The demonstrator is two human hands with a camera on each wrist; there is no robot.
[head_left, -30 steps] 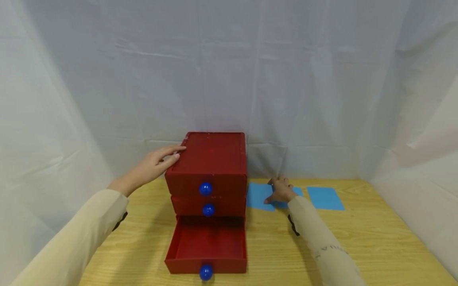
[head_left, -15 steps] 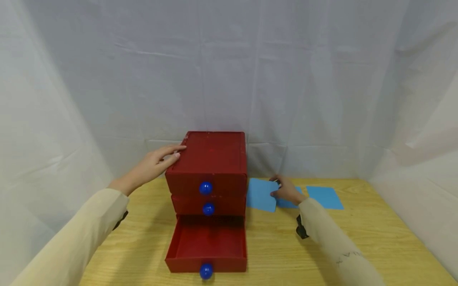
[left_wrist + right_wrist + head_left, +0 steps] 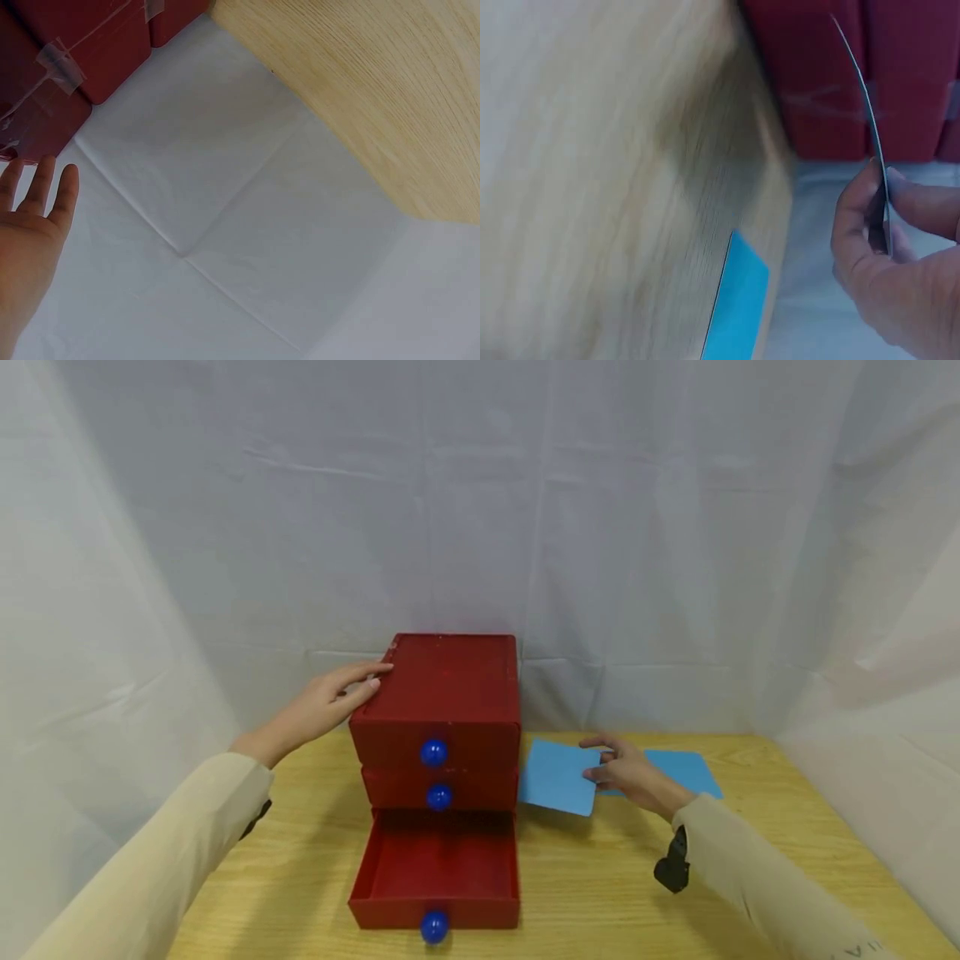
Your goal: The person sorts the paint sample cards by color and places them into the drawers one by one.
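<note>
Three drawers in the red drawer unit (image 3: 442, 710); the bottom drawer (image 3: 435, 870) stands pulled out and shows nothing inside, the two above it are closed, each with a blue knob. Left hand (image 3: 330, 697) lies flat, fingers extended, against the upper left edge of the unit, gripping nothing. Right hand (image 3: 630, 772) pinches a blue card (image 3: 557, 777) between thumb and fingers; the card is lifted clear of the wooden table (image 3: 750, 860), tilted, just right of the unit. The right wrist view shows the card edge-on in the fingers (image 3: 915, 199) with the red unit beyond. A second blue card (image 3: 686, 770) lies flat on the table, partly behind the right hand. Judged progress: drawer open and one card picked up; card not yet in the drawer, drawer not yet closed, second card untouched
</note>
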